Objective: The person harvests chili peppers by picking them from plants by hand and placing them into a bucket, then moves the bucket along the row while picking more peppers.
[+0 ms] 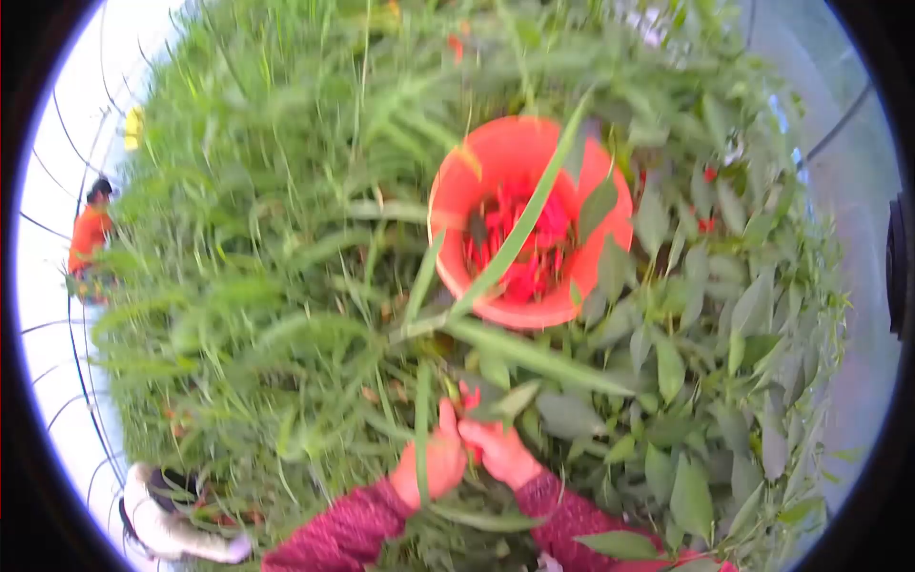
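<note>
Two bare hands meet low in the head view, just below an orange-red bucket [510,143] set among dense green plants [681,491]. We see the left hand [434,464] and the right hand [502,453] with fingers curled and narrow, thumbs close together. A red pod [469,394] shows at the fingertips; blur prevents us from telling which hand, if either, grips it. We judge that the hands come together so that one may steady while the other works. The bucket's mouth faces us, near the hands, and we take this placing to leave both hands free with the opening within reach. Inside lie many red pods [519,234], kept together by the flared wall. We note a long grass blade [534,224] crossing before the bucket, growing between it and our viewpoint. At left, well apart, we find a person in orange [91,234] and a pale sleeve [167,534].
</note>
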Demonstrator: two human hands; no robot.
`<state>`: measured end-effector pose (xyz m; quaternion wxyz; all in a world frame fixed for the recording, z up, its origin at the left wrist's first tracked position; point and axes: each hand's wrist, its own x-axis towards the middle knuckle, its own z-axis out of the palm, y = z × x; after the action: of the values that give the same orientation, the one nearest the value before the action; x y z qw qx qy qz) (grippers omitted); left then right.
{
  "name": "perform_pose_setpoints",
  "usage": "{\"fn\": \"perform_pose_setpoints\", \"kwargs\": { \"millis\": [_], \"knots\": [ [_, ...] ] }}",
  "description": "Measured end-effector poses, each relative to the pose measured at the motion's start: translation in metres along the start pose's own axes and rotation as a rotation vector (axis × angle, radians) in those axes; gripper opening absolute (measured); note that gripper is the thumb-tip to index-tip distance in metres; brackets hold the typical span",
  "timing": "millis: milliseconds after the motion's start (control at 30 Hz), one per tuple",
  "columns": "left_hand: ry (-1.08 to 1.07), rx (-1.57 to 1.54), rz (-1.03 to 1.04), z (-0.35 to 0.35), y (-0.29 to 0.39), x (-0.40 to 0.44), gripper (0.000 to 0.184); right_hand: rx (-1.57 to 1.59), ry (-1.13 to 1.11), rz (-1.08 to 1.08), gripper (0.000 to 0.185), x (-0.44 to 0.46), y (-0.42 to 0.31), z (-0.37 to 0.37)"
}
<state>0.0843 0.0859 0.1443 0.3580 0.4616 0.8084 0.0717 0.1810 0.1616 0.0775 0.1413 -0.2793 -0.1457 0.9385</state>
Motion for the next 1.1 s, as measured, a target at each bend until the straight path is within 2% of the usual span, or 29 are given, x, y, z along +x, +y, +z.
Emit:
{"fn": "perform_pose_setpoints", "kwargs": {
  "millis": [33, 100, 167, 233, 300, 367, 433, 500, 567, 633, 700, 767, 800, 900, 967, 1033, 1100],
  "knots": [
    [-0.118, -0.045, -0.037, 0.0, -0.006, 0.003, 0.065, -0.026, 0.008, 0.042, 0.042, -0.002, -0.001, -0.001],
    [-0.3, -0.1, -0.021, -0.03, 0.007, 0.015, 0.064, -0.092, 0.16, -0.015, 0.038, -0.002, 0.004, 0.001],
    [-0.55, -0.208, 0.125, -0.049, -0.018, 0.039, 0.062, 0.019, 0.222, 0.142, 0.035, 0.006, 0.03, -0.032],
    [-0.453, -0.499, 0.056, -0.063, -0.045, 0.071, 0.055, 0.084, 0.222, 0.095, 0.038, 0.002, 0.016, -0.022],
    [-0.166, -0.457, 0.014, -0.068, -0.062, 0.121, 0.054, 0.139, 0.21, 0.044, 0.041, 0.0, 0.009, -0.016],
    [0.247, 0.241, 0.254, -0.069, -0.092, 0.153, 0.049, 0.094, 0.148, -0.025, 0.042, 0.001, 0.008, -0.017],
    [0.198, 0.744, 0.065, -0.104, -0.101, 0.177, 0.056, 0.105, 0.143, -0.003, 0.044, 0.001, 0.014, -0.022],
    [0.291, 1.028, -0.111, -0.12, -0.155, 0.18, 0.065, 0.064, 0.143, -0.003, 0.051, 0.0, 0.003, -0.017],
    [0.147, 1.026, -0.481, -0.141, -0.16, 0.163, 0.075, 0.123, 0.145, 0.009, 0.05, 0.001, 0.003, -0.017],
    [-0.043, 0.899, -0.755, -0.148, -0.181, 0.14, 0.083, 0.127, 0.137, 0.003, 0.047, 0.002, 0.004, -0.017],
    [-0.213, 0.827, -0.767, -0.132, -0.228, 0.11, 0.066, 0.112, 0.106, 0.056, 0.049, 0.002, 0.007, -0.024],
    [-0.094, 0.92, -0.642, -0.095, -0.273, 0.068, 0.04, 0.19, 0.13, 0.013, 0.045, 0.004, 0.011, -0.024],
    [-0.126, 0.881, -0.684, -0.077, -0.294, 0.046, 0.037, 0.186, 0.124, 0.018, 0.045, 0.005, 0.008, -0.022],
    [-0.161, 0.783, -0.865, -0.036, -0.319, -0.02, 0.039, 0.109, 0.142, 0.106, 0.049, 0.006, 0.002, -0.019],
    [-0.18, 0.761, -0.888, -0.023, -0.33, -0.037, 0.042, 0.107, 0.08, 0.048, 0.054, 0.005, 0.008, -0.022],
    [-0.207, 0.727, -0.909, -0.003, -0.342, -0.052, 0.046, 0.014, 0.126, 0.11, 0.054, 0.004, 0.005, -0.021],
    [-0.052, 0.647, -0.827, 0.005, -0.346, -0.055, 0.047, 0.015, 0.109, 0.107, 0.025, 0.005, 0.0, -0.017]
  ]
}}
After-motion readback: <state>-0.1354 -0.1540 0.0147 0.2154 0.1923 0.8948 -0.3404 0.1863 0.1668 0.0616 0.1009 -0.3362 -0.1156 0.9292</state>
